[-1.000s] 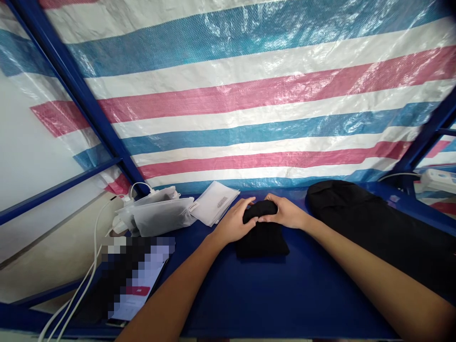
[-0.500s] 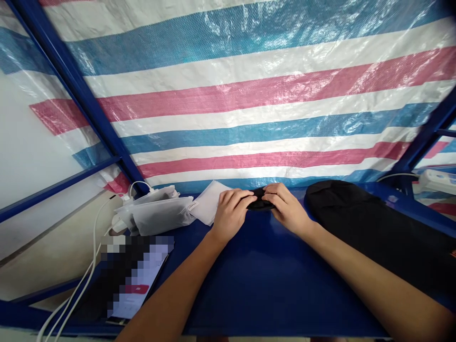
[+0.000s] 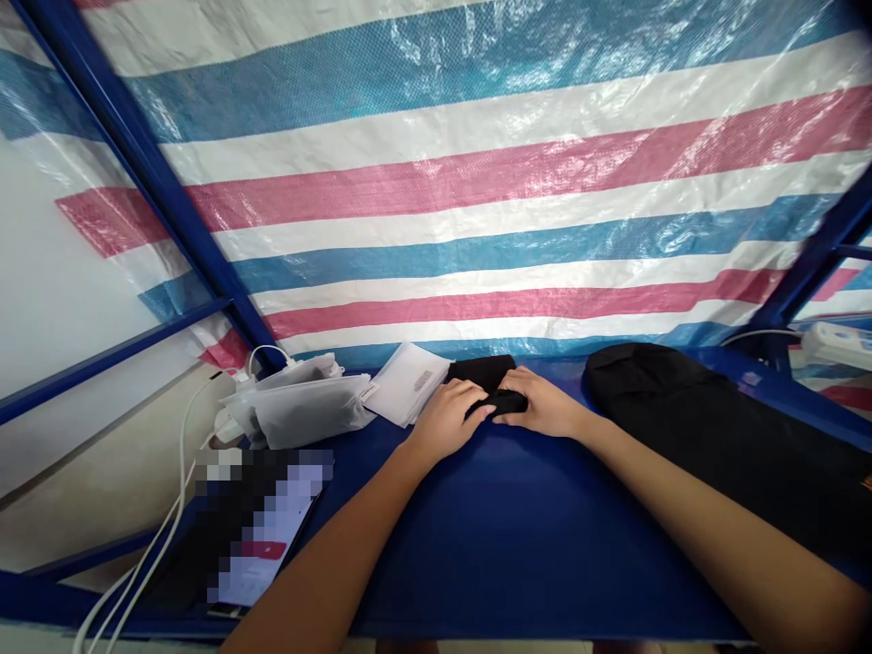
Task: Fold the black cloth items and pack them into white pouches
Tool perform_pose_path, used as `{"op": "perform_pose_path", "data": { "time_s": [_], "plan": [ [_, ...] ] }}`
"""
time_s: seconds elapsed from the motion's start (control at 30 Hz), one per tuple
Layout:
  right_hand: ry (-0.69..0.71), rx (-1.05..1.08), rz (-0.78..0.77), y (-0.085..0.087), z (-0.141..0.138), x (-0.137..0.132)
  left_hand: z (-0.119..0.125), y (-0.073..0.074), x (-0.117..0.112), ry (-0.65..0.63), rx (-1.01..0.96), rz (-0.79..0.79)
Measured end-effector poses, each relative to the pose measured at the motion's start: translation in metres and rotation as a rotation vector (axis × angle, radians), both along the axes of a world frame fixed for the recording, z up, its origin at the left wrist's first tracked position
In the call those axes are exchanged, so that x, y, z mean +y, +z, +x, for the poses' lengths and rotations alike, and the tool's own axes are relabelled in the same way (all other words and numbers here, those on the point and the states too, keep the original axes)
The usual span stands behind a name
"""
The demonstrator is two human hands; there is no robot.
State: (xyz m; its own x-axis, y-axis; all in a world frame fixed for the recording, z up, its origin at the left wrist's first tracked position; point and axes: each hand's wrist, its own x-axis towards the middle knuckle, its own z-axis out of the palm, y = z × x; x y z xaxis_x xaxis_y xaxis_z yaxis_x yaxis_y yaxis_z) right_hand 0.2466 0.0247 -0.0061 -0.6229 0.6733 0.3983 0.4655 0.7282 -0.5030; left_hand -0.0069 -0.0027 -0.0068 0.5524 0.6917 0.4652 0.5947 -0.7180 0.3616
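My left hand (image 3: 448, 418) and my right hand (image 3: 541, 402) meet near the back of the blue tabletop (image 3: 524, 536). Between them is a small bundle of folded black cloth (image 3: 505, 402), and the fingers of both hands close on its two ends. A flat dark stretch of black fabric (image 3: 482, 371) lies just behind; whether it joins the bundle I cannot tell. Beside my left hand rests a white packet (image 3: 407, 381) with a small printed label. What kind of item the black cloth is does not show.
A large black bag (image 3: 708, 436) lies on the right. To the left are frosted plastic pouches (image 3: 310, 413), a tablet-like screen (image 3: 272, 536) partly blurred out, and white cables (image 3: 181, 472). A striped tarp (image 3: 477, 182) hangs behind, between blue metal posts (image 3: 204, 245).
Both hands have come slightly nearer and lower with the black cloth, which looks more bunched. Dark fabric behind it and more of the white packet now show.
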Motion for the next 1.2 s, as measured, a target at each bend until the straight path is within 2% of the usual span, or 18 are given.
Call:
{"op": "perform_pose_path", "data": {
  "time_s": [0.1,0.2,0.27,0.4,0.5,0.6,0.73,0.83,0.9,0.97,1.07,1.13,1.2],
  "plan": [
    [-0.017,0.132,-0.204,0.001,0.005,0.003,0.001,0.002,-0.001,0.022,-0.013,-0.019],
    [0.049,0.235,-0.425,0.000,0.005,0.004,0.002,0.002,-0.002,0.052,-0.027,-0.056],
    [0.076,0.290,-0.488,-0.003,0.004,0.005,0.002,0.000,-0.002,0.072,-0.059,-0.088],
    [0.003,0.359,-0.397,-0.012,-0.002,0.006,0.002,-0.006,0.000,0.069,-0.202,-0.146],
    [-0.060,0.360,-0.266,-0.017,-0.005,0.007,0.003,-0.008,0.002,0.067,-0.246,-0.103],
    [-0.058,0.345,-0.195,-0.019,-0.005,0.009,0.004,-0.006,0.001,0.059,-0.256,-0.029],
    [-0.033,0.345,-0.279,-0.018,0.001,0.014,0.004,-0.002,-0.002,-0.019,-0.222,0.074],
    [-0.034,0.361,-0.375,-0.020,0.004,0.018,0.002,-0.001,-0.003,-0.082,-0.112,0.050],
    [-0.069,0.372,-0.407,-0.021,0.004,0.018,0.001,-0.002,-0.002,-0.071,-0.065,0.005],
    [-0.170,0.387,-0.307,-0.021,0.001,0.014,0.001,-0.003,-0.001,-0.044,-0.059,-0.024],
    [-0.276,0.368,0.084,-0.012,-0.005,0.001,0.001,-0.003,0.001,-0.036,-0.072,-0.043],
    [-0.230,0.339,0.333,-0.002,-0.007,-0.008,0.002,-0.002,0.001,-0.041,-0.088,-0.055],
    [-0.157,0.308,0.468,0.006,-0.008,-0.015,0.002,-0.002,0.002,-0.047,-0.120,-0.083]
  ]
}}
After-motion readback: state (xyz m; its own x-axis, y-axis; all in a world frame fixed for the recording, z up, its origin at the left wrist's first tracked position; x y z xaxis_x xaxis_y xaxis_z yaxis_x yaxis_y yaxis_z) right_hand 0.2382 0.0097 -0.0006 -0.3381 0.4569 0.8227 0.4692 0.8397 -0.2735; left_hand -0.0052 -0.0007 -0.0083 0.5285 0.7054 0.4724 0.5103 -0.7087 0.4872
